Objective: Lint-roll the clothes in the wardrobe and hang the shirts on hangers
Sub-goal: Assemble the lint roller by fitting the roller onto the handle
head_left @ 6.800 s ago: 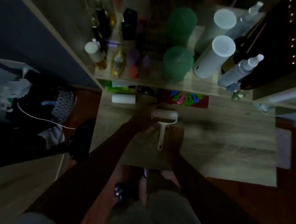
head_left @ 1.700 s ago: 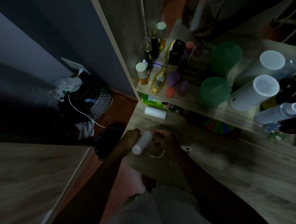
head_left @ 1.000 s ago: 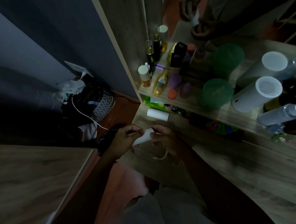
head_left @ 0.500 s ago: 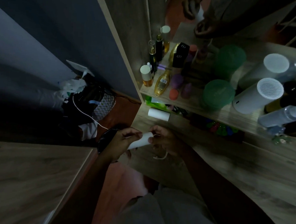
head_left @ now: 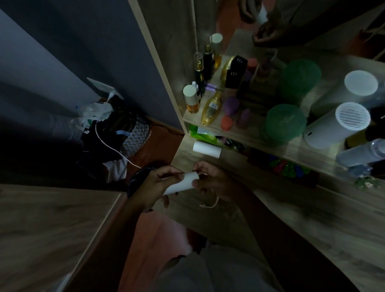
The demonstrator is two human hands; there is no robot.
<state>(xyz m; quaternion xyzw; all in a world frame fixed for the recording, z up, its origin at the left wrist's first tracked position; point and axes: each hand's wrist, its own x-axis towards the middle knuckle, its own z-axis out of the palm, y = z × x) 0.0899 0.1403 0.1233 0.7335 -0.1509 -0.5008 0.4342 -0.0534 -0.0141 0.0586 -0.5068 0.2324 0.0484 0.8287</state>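
Over at nine o'clock in this dim view, a dark heap of bags (head_left: 111, 138) is sitting on the floor against the blue-grey wall, with a white cable (head_left: 110, 146) trailing across it. At eight o'clock a wood-grain panel (head_left: 35, 231) is filling the lower corner.

Just left of centre, the left hand (head_left: 153, 186) is gripping the lint roller (head_left: 180, 184). Its fingers (head_left: 170, 172) are curling over the white roll from above, and the thumb is pressing from below. The roller is being held tilted by the left edge of the worktop (head_left: 306, 225), its upper end pointing towards one o'clock. At that end the right hand (head_left: 218, 183) is pinching the roll's rim, forefinger and thumb drawn narrow around it. A pale loop of the handle (head_left: 210, 205) is showing at six o'clock of this hand.

At twelve o'clock from the hands, a spare roll (head_left: 207, 148) is lying on its side on the worktop, just under the shelf (head_left: 277, 148). On that shelf an amber bottle (head_left: 210, 108) is lying at the left end, a green tub (head_left: 285, 122) is standing further right, and a white cylinder (head_left: 337, 125) with a slotted top is sitting beside it. At three o'clock a clear spray bottle (head_left: 371, 152) is resting near the shelf's front edge.
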